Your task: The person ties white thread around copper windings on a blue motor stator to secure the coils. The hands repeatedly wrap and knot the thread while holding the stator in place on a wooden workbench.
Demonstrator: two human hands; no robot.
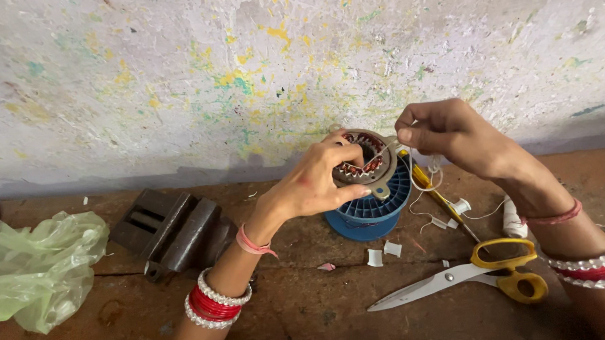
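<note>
1. The left hand [313, 183] clasps a round motor stator [364, 162], thumb along its lower rim and fingers curled over the top edge, so the copper windings face the person.
2. The right hand [442, 131] sits just right of that grip, fingertips pinched shut on a thin white thread [420, 186] that runs from the stator's rim and loops down below the hand.
3. Directly under the held stator stands a blue plastic spool [371, 211]; the stator rests on or just above it, I cannot tell which.
4. A yellow-handled screwdriver [437, 199] lies just right of the spool, below the pinching hand, with small white tubing pieces [384, 253] scattered near it.
5. Yellow-handled scissors [480, 274] lie nearer the person, below and right of both hands, blades shut.
6. Well left of the grip sits a dark metal vise [174, 231], and farther left a crumpled green plastic bag [41, 266].
7. Everything rests on a worn wooden bench [307, 310] against a paint-speckled wall [178, 74].
</note>
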